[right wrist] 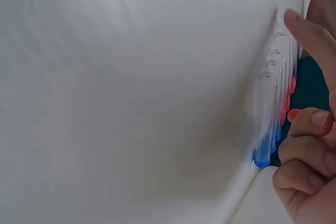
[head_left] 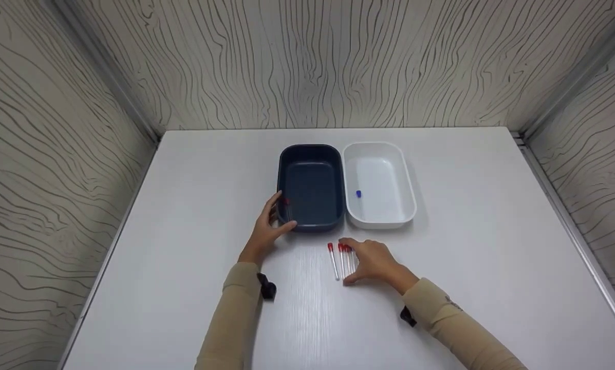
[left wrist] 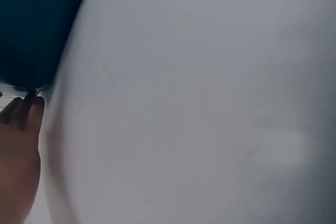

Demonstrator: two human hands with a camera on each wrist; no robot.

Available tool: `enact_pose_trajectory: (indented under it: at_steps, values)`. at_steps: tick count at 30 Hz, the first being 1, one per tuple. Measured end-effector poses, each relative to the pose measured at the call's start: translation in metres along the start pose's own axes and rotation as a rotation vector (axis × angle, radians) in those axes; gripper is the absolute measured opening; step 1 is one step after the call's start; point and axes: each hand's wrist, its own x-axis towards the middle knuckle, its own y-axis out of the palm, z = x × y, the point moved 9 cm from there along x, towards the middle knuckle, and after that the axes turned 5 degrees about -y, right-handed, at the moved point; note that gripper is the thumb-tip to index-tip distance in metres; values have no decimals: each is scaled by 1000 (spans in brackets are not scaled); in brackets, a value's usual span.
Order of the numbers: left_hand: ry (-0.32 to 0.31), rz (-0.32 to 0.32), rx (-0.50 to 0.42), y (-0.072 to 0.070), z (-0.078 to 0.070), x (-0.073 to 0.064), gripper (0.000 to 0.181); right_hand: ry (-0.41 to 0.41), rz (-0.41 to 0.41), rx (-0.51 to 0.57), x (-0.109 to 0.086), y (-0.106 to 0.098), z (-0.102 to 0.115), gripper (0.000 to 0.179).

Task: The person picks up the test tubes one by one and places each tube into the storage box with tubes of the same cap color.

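Note:
My left hand [head_left: 265, 235] spans the near-left corner of the dark blue tray [head_left: 311, 227], its thumb at the front rim and a finger along the left side. Inside that corner a clear tube with a red cap [head_left: 286, 202] shows beside the hand. My right hand [head_left: 375, 260] hovers around a row of clear capped tubes, thumb at their near ends and fingers by the caps. The leftmost red-capped tube [head_left: 333, 262] lies slightly apart. In the right wrist view, blue-capped tubes [right wrist: 266, 119] stand out at one end of the row, mostly hidden in the head view.
A white tray [head_left: 381, 224] sits against the dark blue tray's right side. It contains a blue-capped tube [head_left: 358, 194]. Both trays stand on a white table [head_left: 209, 205], backed by a wood-patterned wall [head_left: 312, 67].

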Motion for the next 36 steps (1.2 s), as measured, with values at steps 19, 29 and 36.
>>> enact_pose_trajectory:
  at_steps: [19, 29, 36]
  values:
    - [-14, -2, -118, -9, -16, -13, 82, 45, 42, 39, 5, 11, -2, 92]
    - [-20, 75, -159, -7, -18, -14, 77, -31, -36, 67, -2, -10, 7, 92]
    - [-14, 89, -168, -8, -7, -5, 76, -92, -58, 146, 2, -29, 22, 92]
